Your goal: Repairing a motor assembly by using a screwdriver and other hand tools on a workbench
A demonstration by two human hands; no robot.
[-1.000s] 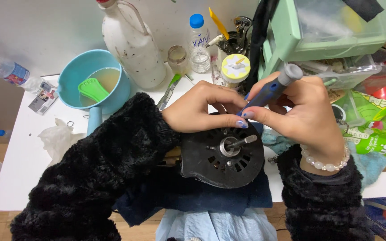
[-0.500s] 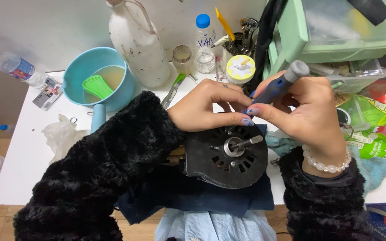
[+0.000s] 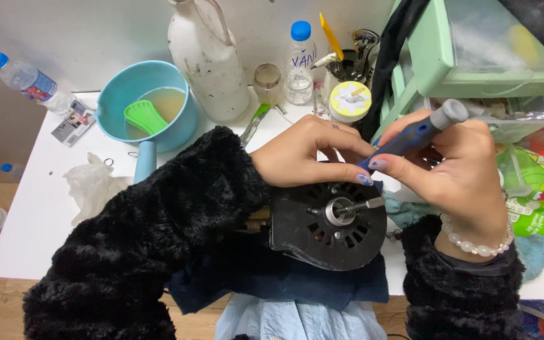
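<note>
Right hand (image 3: 454, 170) clamps the blue screwdriver (image 3: 410, 135), left hand (image 3: 303, 154) pinches its tip; keep it square on the black motor (image 3: 328, 223), motor steady.

Screwdriver (image 3: 413, 133) handle tilted lower, more level; hands, motor drifted slightly right in view.

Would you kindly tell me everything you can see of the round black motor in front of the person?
The black motor is round, dark metal by its look, with slotted vents in its flat face. A silvery collar and short shaft stick out at its centre. It lies face up on dark blue cloth at the table's near edge. The left hand rests on its upper rim.
</note>
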